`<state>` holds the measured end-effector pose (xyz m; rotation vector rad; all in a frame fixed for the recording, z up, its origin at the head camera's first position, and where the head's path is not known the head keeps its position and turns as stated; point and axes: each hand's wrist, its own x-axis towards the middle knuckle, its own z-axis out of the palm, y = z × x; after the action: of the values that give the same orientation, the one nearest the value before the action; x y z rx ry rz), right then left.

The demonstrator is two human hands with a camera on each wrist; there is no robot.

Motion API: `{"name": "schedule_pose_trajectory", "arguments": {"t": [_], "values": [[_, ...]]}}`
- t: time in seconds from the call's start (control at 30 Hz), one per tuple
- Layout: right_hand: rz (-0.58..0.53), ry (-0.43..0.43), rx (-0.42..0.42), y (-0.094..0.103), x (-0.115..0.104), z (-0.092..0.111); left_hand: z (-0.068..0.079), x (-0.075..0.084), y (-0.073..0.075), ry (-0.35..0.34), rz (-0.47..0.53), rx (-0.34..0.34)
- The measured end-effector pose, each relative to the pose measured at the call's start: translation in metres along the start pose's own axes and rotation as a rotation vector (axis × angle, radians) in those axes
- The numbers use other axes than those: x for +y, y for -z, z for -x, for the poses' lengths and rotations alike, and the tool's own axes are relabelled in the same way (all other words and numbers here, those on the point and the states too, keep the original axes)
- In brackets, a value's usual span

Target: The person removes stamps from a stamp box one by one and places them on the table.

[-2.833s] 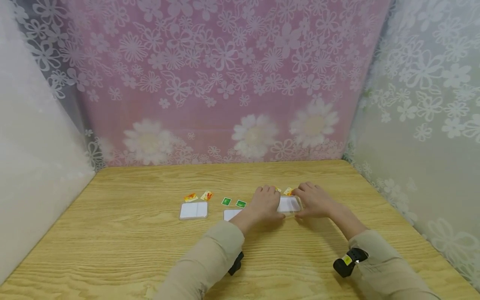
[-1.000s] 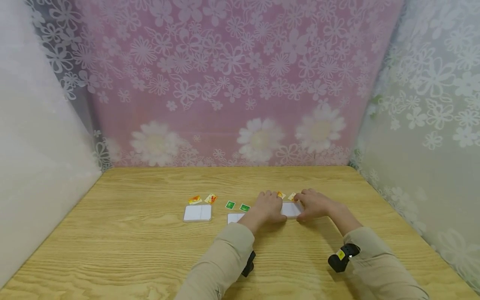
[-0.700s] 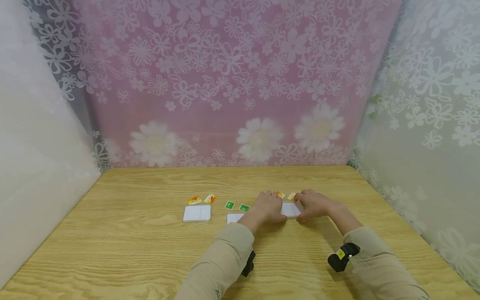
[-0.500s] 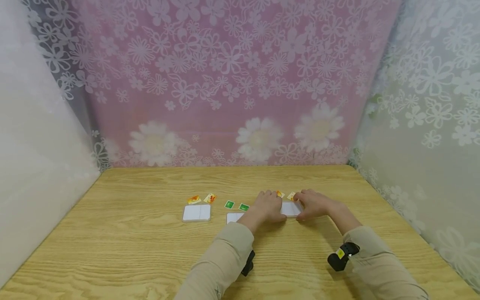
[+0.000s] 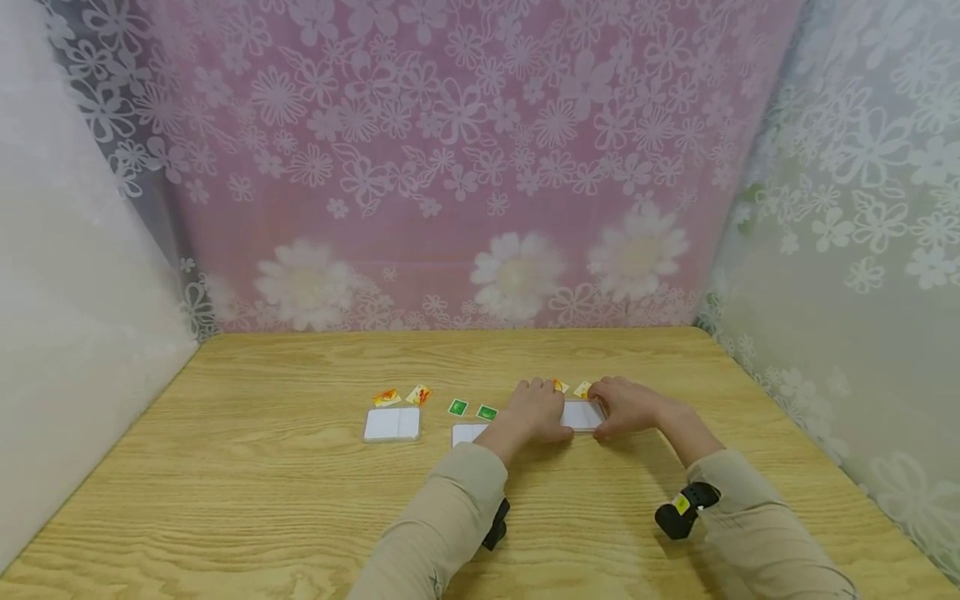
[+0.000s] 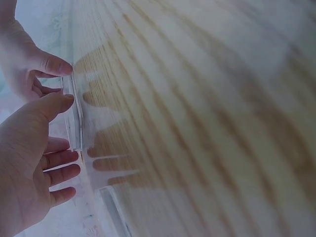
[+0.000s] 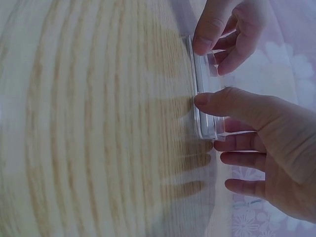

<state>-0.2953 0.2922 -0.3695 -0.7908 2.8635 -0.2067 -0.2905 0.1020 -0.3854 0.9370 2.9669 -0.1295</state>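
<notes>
In the head view, both hands grip a flat clear plastic case with a white face, at the right end of a row of similar cases. My left hand holds its left end and my right hand its right end. The left wrist view shows the left thumb on the case's near edge, fingers behind. From the right wrist, the right thumb presses the same edge, with the index finger behind the case and the other fingers spread. Two small orange-and-yellow picture cards lie just beyond it, partly covered by the hands.
A second white-faced case is partly hidden by the left forearm, with two green cards beyond it. Farther left lies a third case with two orange-and-yellow cards behind it. Flowered curtains surround the wooden table.
The head view has shifted slightly since the oldest frame. Both hands stay on the same case with almost the same grip; the cards and other cases lie as before.
</notes>
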Motion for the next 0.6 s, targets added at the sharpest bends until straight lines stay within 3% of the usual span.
{"name": "schedule_pose_trajectory", "arguments": {"t": [0.3, 0.6], "values": [[-0.008, -0.008, -0.004, -0.0004, 0.0009, 0.0002, -0.0029, -0.0003, -0.0032, -0.007, -0.037, 0.012], [0.075, 0.011, 0.01, -0.0002, -0.0006, 0.0035, -0.0017, 0.0008, -0.002, -0.018, -0.043, -0.008]]}}
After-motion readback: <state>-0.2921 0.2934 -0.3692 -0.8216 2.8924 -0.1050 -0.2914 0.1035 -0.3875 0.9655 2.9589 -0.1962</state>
